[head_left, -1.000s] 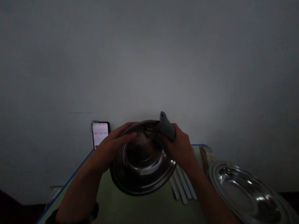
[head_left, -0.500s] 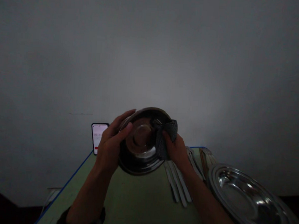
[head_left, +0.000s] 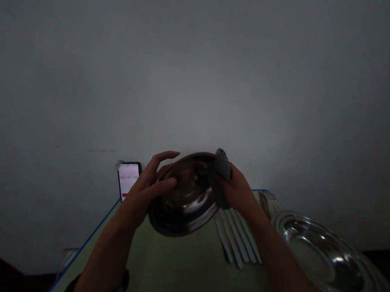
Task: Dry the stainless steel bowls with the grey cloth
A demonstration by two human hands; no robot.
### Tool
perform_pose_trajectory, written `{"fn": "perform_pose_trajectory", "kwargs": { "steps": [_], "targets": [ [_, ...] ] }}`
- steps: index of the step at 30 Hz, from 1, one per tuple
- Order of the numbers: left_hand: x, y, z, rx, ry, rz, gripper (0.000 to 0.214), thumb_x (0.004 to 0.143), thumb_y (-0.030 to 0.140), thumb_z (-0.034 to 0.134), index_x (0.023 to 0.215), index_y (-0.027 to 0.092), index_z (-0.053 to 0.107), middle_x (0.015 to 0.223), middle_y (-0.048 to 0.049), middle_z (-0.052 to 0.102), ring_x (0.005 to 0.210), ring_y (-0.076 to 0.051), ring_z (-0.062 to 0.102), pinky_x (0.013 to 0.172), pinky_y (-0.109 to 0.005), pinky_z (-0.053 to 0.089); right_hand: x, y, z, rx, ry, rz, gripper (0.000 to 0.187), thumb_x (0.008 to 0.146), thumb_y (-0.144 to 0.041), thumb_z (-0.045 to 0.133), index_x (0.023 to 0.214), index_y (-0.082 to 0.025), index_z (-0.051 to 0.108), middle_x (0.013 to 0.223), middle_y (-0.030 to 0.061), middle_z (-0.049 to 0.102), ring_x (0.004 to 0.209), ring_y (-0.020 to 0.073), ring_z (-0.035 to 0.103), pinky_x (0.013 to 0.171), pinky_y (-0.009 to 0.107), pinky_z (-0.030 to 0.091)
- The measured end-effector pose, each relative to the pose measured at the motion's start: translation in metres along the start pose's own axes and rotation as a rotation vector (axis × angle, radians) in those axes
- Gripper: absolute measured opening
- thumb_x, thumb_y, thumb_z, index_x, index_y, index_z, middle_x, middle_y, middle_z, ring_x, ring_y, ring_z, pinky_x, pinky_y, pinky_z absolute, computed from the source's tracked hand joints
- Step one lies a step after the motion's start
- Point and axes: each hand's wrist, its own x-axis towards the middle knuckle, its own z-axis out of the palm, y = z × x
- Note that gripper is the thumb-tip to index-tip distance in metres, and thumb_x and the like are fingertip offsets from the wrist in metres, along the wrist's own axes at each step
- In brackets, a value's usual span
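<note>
I hold a shiny steel bowl (head_left: 182, 202) up above the green table (head_left: 182, 271), tilted so its inside faces me. My left hand (head_left: 145, 191) grips the bowl's left rim, thumb inside and fingers curled over the edge. My right hand (head_left: 240, 194) is closed on a dark grey cloth (head_left: 220, 169), pressed against the bowl's right rim and inner wall. Part of the cloth sticks up above the rim.
A large steel plate (head_left: 329, 257) lies at the right. Several pale flat utensils (head_left: 237, 239) lie side by side under my right wrist, more cutlery (head_left: 269, 201) behind them. A lit phone (head_left: 128, 179) leans on the grey wall at the table's blue-edged far left corner.
The bowl has tipped and shifted between the frames while both hands keep hold. The cloth has moved from lying inside the bowl to bunching up at the right rim.
</note>
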Motion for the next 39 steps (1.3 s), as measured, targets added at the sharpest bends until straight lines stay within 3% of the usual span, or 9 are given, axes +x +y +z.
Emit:
{"fn": "perform_pose_trajectory", "kwargs": {
  "steps": [3,8,12,17,20,25,28,34,39],
  "targets": [
    [-0.003,0.002,0.001,0.04,-0.109,-0.069,0.048,0.078,0.033,0.074,0.124,0.032,0.06,0.119,-0.0032,0.072,0.105,-0.027,0.069,0.087,-0.035,0.054,-0.005,-0.016,-0.006,-0.136,-0.068,-0.038,0.016,0.08,-0.036,0.057,0.085,-0.021,0.055,0.075,0.0029,0.066,0.07,0.0194,0.057,0.063,0.029,0.042],
    [0.0,-0.003,0.002,0.114,-0.066,-0.04,0.029,0.085,0.036,0.068,0.112,0.027,0.073,0.118,-0.0036,0.073,0.117,-0.027,0.063,0.099,-0.034,0.048,-0.006,-0.019,-0.001,-0.206,0.054,-0.007,0.023,0.08,-0.043,0.061,0.075,-0.022,0.053,0.062,-0.0012,0.059,0.06,0.0165,0.052,0.056,0.026,0.036],
    [0.007,-0.007,0.007,0.01,0.091,0.094,0.024,0.082,0.034,0.071,0.105,0.028,0.076,0.112,-0.0015,0.076,0.115,-0.025,0.064,0.101,-0.033,0.048,-0.002,-0.006,0.005,-0.15,0.086,0.036,0.032,0.082,-0.05,0.055,0.08,-0.018,0.061,0.072,0.005,0.067,0.069,0.0204,0.059,0.06,0.029,0.041],
    [0.01,-0.005,0.014,-0.219,0.353,0.249,0.032,0.078,0.03,0.074,0.109,0.034,0.072,0.116,0.0038,0.074,0.115,-0.022,0.065,0.096,-0.029,0.052,-0.003,0.003,0.017,0.077,-0.003,0.239,0.045,0.081,-0.056,0.052,0.082,-0.014,0.067,0.082,0.0114,0.072,0.079,0.0255,0.066,0.065,0.033,0.048],
    [0.007,-0.003,0.008,-0.283,0.278,0.092,0.04,0.071,0.028,0.075,0.112,0.03,0.072,0.111,0.0003,0.076,0.113,-0.026,0.066,0.094,-0.033,0.055,-0.001,0.003,0.014,0.082,-0.036,0.185,0.04,0.081,-0.05,0.054,0.092,-0.014,0.067,0.094,0.0129,0.074,0.088,0.0262,0.067,0.074,0.036,0.05],
    [0.004,-0.006,-0.005,-0.196,0.161,-0.38,0.031,0.059,0.044,0.08,0.077,0.019,0.077,0.067,-0.0068,0.077,0.082,-0.032,0.075,0.076,-0.038,0.061,0.004,0.002,-0.003,-0.139,0.014,0.028,0.035,0.084,-0.045,0.052,0.095,-0.015,0.065,0.096,0.0139,0.073,0.087,0.0263,0.066,0.076,0.036,0.048],
    [0.006,-0.007,-0.005,-0.175,0.064,-0.323,0.036,0.061,0.047,0.081,0.085,0.021,0.076,0.066,-0.0031,0.076,0.078,-0.028,0.075,0.072,-0.032,0.061,0.004,0.0,-0.009,-0.265,0.004,-0.002,0.03,0.084,-0.041,0.055,0.096,-0.015,0.065,0.091,0.013,0.073,0.083,0.0265,0.066,0.07,0.034,0.046],
    [0.004,-0.007,0.002,-0.13,-0.067,-0.279,0.051,0.078,0.04,0.072,0.125,0.025,0.061,0.105,-0.004,0.078,0.095,-0.024,0.073,0.079,-0.03,0.057,0.0,-0.006,-0.01,-0.388,-0.091,-0.03,0.023,0.081,-0.033,0.063,0.098,-0.017,0.065,0.082,0.01,0.073,0.077,0.0264,0.068,0.065,0.031,0.043],
    [-0.002,-0.001,0.01,0.113,-0.109,-0.156,0.049,0.077,0.037,0.075,0.123,0.024,0.064,0.123,-0.0057,0.071,0.12,-0.028,0.061,0.095,-0.033,0.05,-0.001,-0.008,-0.009,-0.394,0.006,0.002,0.024,0.081,-0.039,0.065,0.093,-0.018,0.066,0.079,0.0089,0.072,0.074,0.0255,0.066,0.062,0.03,0.041]
  ]
}}
